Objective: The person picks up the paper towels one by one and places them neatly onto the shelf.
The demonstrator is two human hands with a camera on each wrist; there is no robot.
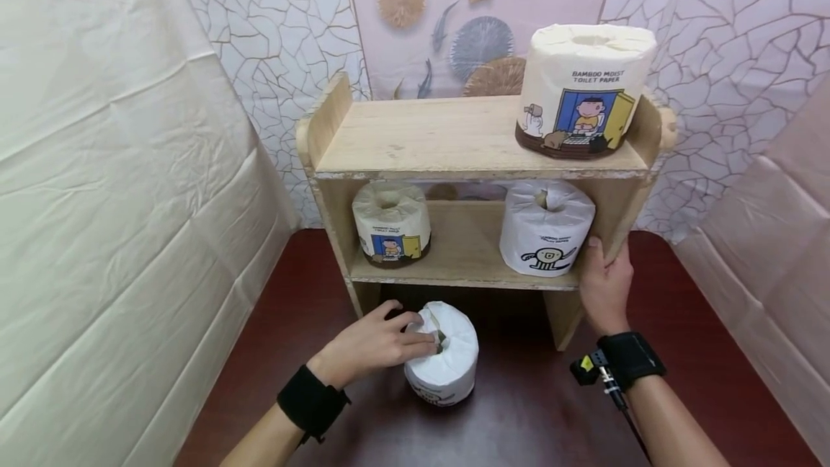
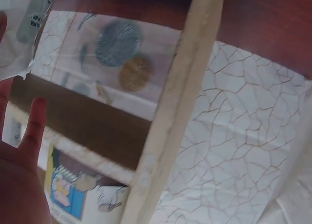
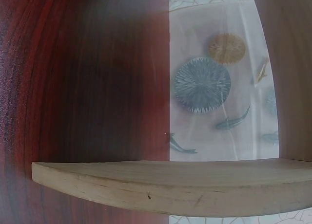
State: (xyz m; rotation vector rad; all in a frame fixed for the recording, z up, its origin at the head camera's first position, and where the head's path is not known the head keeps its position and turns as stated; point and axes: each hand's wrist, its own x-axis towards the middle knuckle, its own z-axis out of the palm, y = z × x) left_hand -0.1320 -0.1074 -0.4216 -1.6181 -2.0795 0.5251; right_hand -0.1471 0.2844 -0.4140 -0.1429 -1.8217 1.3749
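Observation:
On the dark red table stands a white-wrapped toilet roll (image 1: pixel 447 370), slightly tilted, in front of the wooden shelf (image 1: pixel 428 281). My left hand (image 1: pixel 379 337) holds it from the left, fingers bent over its top and fingertips at the core hole. In the left wrist view, part of that hand (image 2: pixel 22 170) shows beside the white wrapper (image 2: pixel 14 58). My right hand (image 1: pixel 606 283) grips the shelf's right side panel, thumb at the front edge; its other fingers are mostly hidden. The right wrist view shows the shelf's wooden panel (image 3: pixel 195 197) but no hand.
A large cream toilet roll (image 1: pixel 583 92) stands on the top board at the right. The middle board bears a cream roll (image 1: pixel 392 225) at left and a white roll (image 1: pixel 547 229) at right. Pale cloth (image 1: pixel 130 200) hangs along both sides; patterned cloth (image 1: pixel 272 27) backs the shelf.

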